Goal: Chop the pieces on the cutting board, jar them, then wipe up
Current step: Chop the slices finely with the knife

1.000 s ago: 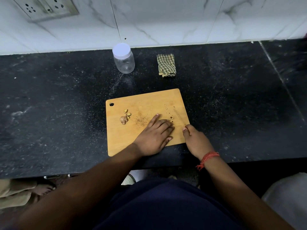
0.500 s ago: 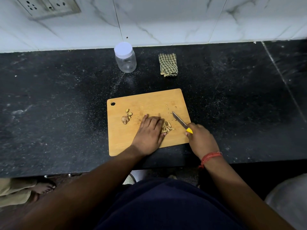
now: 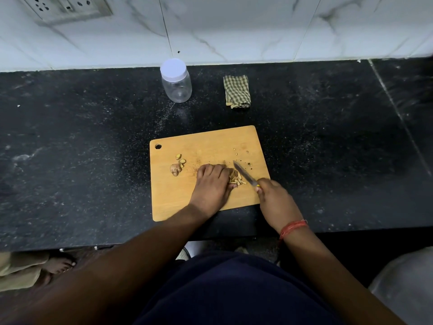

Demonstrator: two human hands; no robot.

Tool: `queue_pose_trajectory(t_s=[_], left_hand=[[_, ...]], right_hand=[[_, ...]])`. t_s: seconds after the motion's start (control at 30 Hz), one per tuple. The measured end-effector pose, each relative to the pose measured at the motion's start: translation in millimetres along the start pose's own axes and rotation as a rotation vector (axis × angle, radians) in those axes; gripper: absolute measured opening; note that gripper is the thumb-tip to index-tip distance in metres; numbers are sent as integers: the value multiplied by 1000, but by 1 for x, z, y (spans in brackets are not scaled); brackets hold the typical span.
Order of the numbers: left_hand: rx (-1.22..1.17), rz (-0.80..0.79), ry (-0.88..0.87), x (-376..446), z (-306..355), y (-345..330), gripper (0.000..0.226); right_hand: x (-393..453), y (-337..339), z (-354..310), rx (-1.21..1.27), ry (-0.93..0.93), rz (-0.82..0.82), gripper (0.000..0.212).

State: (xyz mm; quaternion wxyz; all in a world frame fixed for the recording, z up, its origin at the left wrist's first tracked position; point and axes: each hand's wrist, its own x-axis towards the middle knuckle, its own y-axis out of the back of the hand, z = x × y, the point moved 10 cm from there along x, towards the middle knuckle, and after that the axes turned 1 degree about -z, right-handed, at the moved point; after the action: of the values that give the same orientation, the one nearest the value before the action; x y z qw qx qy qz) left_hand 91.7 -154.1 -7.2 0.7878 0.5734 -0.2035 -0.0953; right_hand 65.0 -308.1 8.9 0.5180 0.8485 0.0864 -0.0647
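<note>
A wooden cutting board [image 3: 206, 141] lies on the black counter. My left hand [image 3: 212, 186] rests on it with fingers curled, holding down a small pile of pale cut pieces [image 3: 236, 178] at its fingertips. My right hand [image 3: 275, 200] grips a yellow-handled knife [image 3: 244, 173], blade angled up-left just right of the pile. A knobbly uncut piece [image 3: 175, 169] and two small bits [image 3: 180, 159] lie on the board's left part. A clear jar with a white lid [image 3: 176, 80] stands behind the board. A folded green checked cloth [image 3: 237, 91] lies to its right.
The black counter [image 3: 82, 141] runs wide to both sides, dusted with fine crumbs. A white tiled wall with a socket plate [image 3: 70, 8] backs it. Another person's bare foot [image 3: 59, 265] shows on the floor at lower left. A grey rounded object [image 3: 407, 289] sits at lower right.
My left hand drew back from lying flat and curled beside the cut pieces, uncovering the pile. My right hand raised the knife, so its blade now shows next to the pile.
</note>
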Motion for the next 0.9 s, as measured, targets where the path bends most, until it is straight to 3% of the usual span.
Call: queue_pose_trajectory(t_s=[0.23,0.43,0.57,0.73,0.9], left_hand=[[-54,-6,36,-5,-5,6,39],[-30,27,-37,-11,2,13,28],[1,33,-112,-13,10,15,31],[102,-193,-287,-1,33,-4,61],[208,-263,-326,14,42,-12,56]], right_hand=[[7,7,15,-8,-131,35,27],[25,-6,-27,55,14,-29,31],[29,3,-24,60,-28,35,29],[20,18,4,110,-127,125,28],[19,21,11,122,-145,116,28]])
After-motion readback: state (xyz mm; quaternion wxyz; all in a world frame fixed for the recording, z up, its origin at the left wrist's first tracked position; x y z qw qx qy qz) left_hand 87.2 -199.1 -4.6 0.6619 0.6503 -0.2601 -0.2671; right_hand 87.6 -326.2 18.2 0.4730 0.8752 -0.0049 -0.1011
